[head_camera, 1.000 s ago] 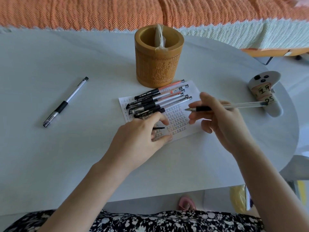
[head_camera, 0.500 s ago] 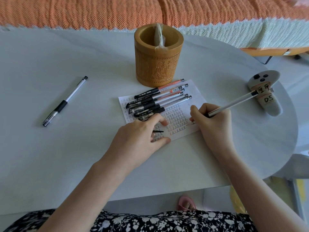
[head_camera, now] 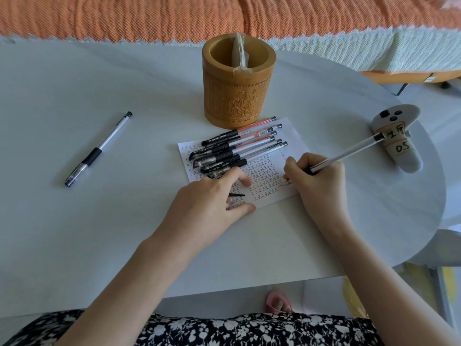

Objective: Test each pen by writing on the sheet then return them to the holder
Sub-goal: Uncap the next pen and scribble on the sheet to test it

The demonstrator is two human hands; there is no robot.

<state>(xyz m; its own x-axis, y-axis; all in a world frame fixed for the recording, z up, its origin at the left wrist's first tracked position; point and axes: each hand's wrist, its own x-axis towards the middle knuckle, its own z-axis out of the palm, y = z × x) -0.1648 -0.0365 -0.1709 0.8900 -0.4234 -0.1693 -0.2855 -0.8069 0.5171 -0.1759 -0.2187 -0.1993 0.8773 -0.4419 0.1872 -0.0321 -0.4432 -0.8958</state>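
A white sheet (head_camera: 295, 136) covered with rows of written marks lies in front of the carved bamboo holder (head_camera: 238, 96). Several capped gel pens (head_camera: 237, 151) lie side by side on the sheet's upper left part. My right hand (head_camera: 321, 181) grips a clear uncapped pen (head_camera: 349, 152), whose tip touches the sheet near its right edge. My left hand (head_camera: 207, 208) rests on the sheet's lower left part, with a small black pen cap (head_camera: 237, 195) held between its curled fingers.
One more capped pen (head_camera: 98, 149) lies alone at the left of the white table (head_camera: 99, 233). A white controller (head_camera: 399, 138) with handwritten labels sits at the right edge. A clear plastic wrapper (head_camera: 239, 53) stands inside the holder. An orange blanket (head_camera: 149, 16) lies beyond the table.
My right hand has come down from above the sheet and turned the pen from level to a writing slant, tip now on the paper. My left hand has stayed in place.
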